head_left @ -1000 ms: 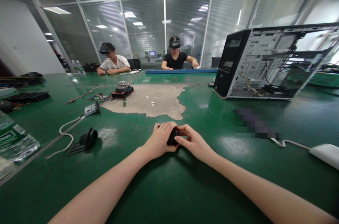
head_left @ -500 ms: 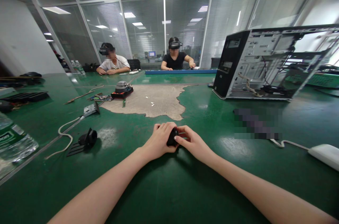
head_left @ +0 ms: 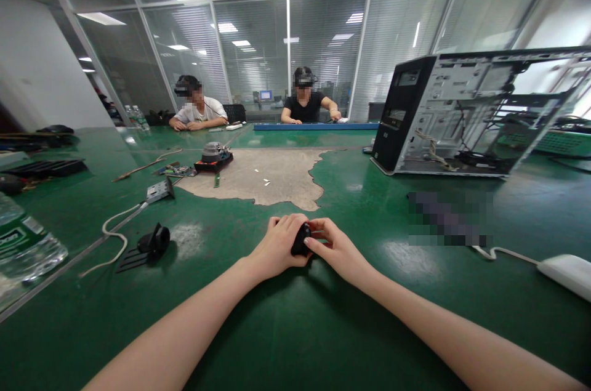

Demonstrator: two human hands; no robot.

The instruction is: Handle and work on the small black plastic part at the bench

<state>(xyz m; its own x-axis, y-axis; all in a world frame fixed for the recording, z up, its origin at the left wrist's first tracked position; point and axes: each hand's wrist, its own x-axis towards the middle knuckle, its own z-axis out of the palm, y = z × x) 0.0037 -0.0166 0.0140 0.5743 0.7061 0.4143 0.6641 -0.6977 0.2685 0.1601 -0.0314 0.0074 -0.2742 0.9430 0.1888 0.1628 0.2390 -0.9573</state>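
Note:
A small black object (head_left: 300, 239) is held between my two hands, just above or on the green table (head_left: 295, 329). My left hand (head_left: 279, 246) wraps round its left side and top, fingers bent. My right hand (head_left: 333, 245) grips its right side with thumb and fingers. The hands cover much of it, so its full shape is hidden. To the left lies a black part with thin prongs (head_left: 154, 243). Beyond the hands is a bare grey-brown patch (head_left: 272, 178) of the tabletop.
An open computer case (head_left: 462, 114) stands at the right, with a white power strip (head_left: 567, 274) nearer. A water bottle (head_left: 28, 240) lies at left. A metal bracket (head_left: 158, 191) and a red-black part (head_left: 213, 158) sit farther back. Two people (head_left: 199, 111) (head_left: 308, 104) are across the table.

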